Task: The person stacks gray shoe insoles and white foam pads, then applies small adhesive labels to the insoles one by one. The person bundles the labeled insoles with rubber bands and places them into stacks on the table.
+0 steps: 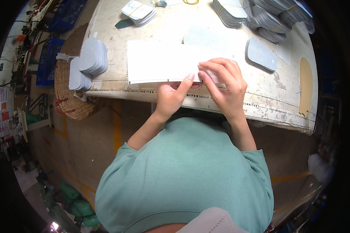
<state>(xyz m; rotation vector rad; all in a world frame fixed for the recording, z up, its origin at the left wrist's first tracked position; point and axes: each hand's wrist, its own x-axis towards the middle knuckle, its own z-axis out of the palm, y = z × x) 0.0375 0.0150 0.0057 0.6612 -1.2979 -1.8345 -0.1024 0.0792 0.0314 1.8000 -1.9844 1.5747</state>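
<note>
A long white paper sheet [159, 62] is held out over the near part of the table, with a few small dark marks along its lower edge. My left hand [173, 95] grips that edge near the middle, thumb on top and fingers tucked beneath. Close beside it, my right hand [225, 83] has thumb and bent fingers closed at the sheet's right part; faint print shows there. Behind the sheet lies a pale grey rounded pad [200, 36], partly covered. A thin stack of grey pads [261, 55] rests to the right of my right hand.
Stacks of grey pads [94, 56] stand at the table's left edge. Banded bundles [229, 13] fill the far right, and a smaller banded stack [140, 11] sits far left. A wicker basket [68, 89] and blue crates [50, 62] are left of the table [144, 93].
</note>
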